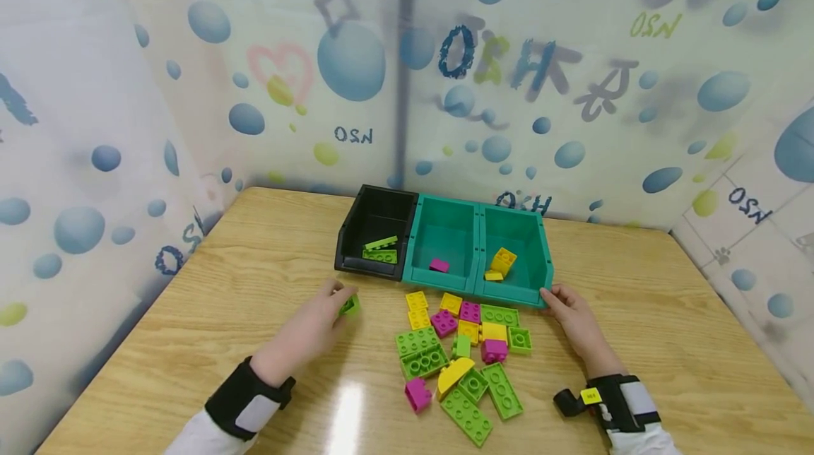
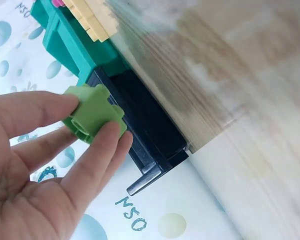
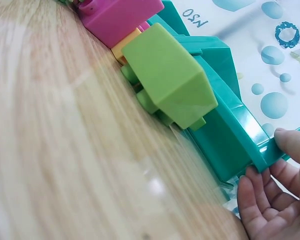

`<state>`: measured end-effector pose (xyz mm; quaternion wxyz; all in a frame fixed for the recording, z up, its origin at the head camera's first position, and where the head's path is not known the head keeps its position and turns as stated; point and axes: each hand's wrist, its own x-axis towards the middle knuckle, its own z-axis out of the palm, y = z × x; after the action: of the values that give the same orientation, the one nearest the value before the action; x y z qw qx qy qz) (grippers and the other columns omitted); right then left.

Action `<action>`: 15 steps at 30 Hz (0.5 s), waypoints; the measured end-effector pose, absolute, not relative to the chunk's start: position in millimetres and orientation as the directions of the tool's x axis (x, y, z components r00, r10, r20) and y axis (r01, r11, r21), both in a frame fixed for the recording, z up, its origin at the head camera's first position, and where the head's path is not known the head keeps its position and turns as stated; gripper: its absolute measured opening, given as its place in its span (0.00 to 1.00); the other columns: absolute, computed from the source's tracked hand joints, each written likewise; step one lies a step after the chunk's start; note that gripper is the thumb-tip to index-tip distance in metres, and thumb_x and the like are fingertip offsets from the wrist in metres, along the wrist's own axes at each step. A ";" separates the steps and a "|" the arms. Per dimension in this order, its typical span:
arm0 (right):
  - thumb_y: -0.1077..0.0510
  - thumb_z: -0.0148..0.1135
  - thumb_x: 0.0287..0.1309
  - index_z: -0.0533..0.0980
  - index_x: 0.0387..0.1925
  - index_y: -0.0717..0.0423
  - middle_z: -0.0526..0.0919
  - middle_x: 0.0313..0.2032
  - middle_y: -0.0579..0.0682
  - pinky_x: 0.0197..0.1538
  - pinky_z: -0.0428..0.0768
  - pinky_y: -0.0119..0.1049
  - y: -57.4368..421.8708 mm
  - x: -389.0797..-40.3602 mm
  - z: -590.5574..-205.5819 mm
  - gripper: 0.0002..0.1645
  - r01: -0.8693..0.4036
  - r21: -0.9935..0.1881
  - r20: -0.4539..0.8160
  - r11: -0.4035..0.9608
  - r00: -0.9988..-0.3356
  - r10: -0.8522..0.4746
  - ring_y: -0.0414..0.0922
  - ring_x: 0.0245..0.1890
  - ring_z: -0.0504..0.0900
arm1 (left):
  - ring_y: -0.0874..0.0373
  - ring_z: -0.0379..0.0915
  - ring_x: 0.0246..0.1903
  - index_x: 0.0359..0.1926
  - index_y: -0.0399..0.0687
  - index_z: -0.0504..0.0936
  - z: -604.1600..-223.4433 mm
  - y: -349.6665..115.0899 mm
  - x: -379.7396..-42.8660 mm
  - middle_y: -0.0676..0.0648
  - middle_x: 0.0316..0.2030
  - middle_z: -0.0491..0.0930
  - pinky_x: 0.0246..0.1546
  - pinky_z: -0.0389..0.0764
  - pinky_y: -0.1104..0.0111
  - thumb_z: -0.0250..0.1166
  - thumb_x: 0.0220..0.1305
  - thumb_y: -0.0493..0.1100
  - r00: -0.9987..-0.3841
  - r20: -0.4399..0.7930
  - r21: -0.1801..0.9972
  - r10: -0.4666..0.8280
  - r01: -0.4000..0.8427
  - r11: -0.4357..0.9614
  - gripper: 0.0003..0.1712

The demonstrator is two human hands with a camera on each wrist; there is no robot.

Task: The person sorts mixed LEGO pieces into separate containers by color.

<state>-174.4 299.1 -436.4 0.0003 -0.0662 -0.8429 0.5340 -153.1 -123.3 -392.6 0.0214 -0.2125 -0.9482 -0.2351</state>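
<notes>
My left hand (image 1: 309, 331) pinches a small green building brick (image 2: 94, 112) between thumb and fingers, just in front of the black bin (image 1: 346, 250). That bin has two green bricks (image 1: 380, 256) lying inside. With its thumb on the rim and fingers below, my right hand (image 1: 575, 324) grips the front right corner of the right-hand teal bin (image 3: 262, 150). Yellow bricks (image 1: 502, 261) lie in this bin. A magenta brick (image 1: 439, 266) is in the middle teal bin (image 1: 439, 211).
Loose green, yellow and magenta bricks (image 1: 466, 415) are spread over the wooden table (image 1: 286, 229) in front of the teal bins. A patterned cloth wall (image 1: 286, 151) stands behind the table and along both sides.
</notes>
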 end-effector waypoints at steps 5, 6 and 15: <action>0.45 0.47 0.70 0.68 0.45 0.67 0.73 0.36 0.41 0.43 0.74 0.24 299.0 -174.4 -434.9 0.26 0.109 -0.900 -0.070 0.422 -0.992 0.106 0.30 0.36 0.73 | 0.51 0.75 0.43 0.57 0.34 0.73 -391.1 -120.1 -166.3 0.36 0.48 0.71 0.42 0.80 0.62 0.65 0.56 0.28 -0.910 0.199 0.459 0.363 0.414 0.786 0.25; 0.45 0.47 0.70 0.68 0.45 0.67 0.73 0.36 0.41 0.43 0.74 0.24 299.0 -174.4 -434.8 0.25 0.107 -0.902 -0.069 0.418 -0.992 0.105 0.30 0.36 0.73 | 0.51 0.74 0.42 0.57 0.34 0.73 -390.5 -118.6 -169.7 0.37 0.47 0.72 0.42 0.80 0.62 0.65 0.56 0.29 -0.911 0.212 0.468 0.353 0.412 0.782 0.26; 0.46 0.47 0.70 0.69 0.44 0.67 0.73 0.36 0.41 0.43 0.75 0.25 299.3 -172.9 -435.7 0.24 0.099 -0.910 -0.065 0.403 -0.993 0.097 0.31 0.36 0.74 | 0.50 0.75 0.42 0.58 0.35 0.72 -388.2 -105.3 -199.8 0.38 0.46 0.73 0.42 0.80 0.60 0.65 0.59 0.33 -0.930 0.284 0.529 0.235 0.356 0.770 0.25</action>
<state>-172.9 299.3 -435.7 -0.0010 -0.0587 -0.8375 0.5433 -199.8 -105.3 -388.2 0.1010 -0.1581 -0.9353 -0.2999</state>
